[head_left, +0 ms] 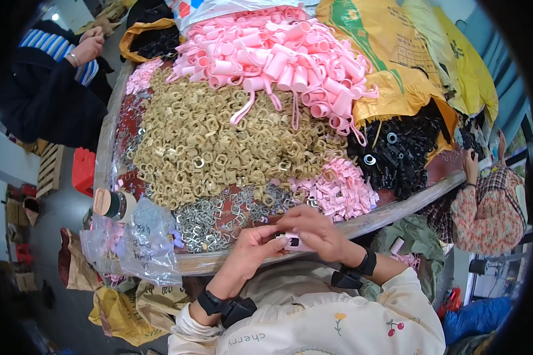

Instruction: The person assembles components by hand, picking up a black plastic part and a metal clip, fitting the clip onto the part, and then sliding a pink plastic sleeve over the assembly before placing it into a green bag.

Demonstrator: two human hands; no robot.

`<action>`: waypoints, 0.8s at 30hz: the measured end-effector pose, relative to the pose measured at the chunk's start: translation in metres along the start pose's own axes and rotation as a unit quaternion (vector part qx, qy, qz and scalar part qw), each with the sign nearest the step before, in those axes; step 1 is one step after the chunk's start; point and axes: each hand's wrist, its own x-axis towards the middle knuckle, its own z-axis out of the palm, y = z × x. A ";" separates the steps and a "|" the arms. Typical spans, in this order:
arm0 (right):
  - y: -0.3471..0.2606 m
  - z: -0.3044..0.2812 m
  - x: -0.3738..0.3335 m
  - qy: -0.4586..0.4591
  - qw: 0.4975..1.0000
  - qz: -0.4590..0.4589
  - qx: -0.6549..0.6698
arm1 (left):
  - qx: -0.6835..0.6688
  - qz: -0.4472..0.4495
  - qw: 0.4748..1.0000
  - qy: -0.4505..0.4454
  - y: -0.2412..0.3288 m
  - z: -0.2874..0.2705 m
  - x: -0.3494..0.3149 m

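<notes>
Close to my body, at the table's near edge, both hands meet around a small pale pink plastic piece [296, 244] with a black part in it. My left hand [250, 253] is closed, its thumb and fingertips pinching the piece's left end. My right hand [318, 232] curls over the piece from the right, fingers bent and touching it; its fingers partly hide the piece. Just beyond my hands lie a heap of small silvery metal clips [210, 216] and a pile of small flat pink pieces [348, 192].
Tan ring-shaped parts [219, 136] cover mid-table, with pink strapped tubes [278, 56] heaped behind. Black parts [400, 154] spill from a yellow sack [382, 94] at right. A lidded jar [119, 205] and clear plastic bag [151, 236] sit front left. People stand left and right.
</notes>
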 end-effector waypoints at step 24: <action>-0.037 -0.095 -0.266 0.418 0.762 0.433 -0.241 | -0.068 -0.026 0.997 -0.034 -0.006 0.014 0.026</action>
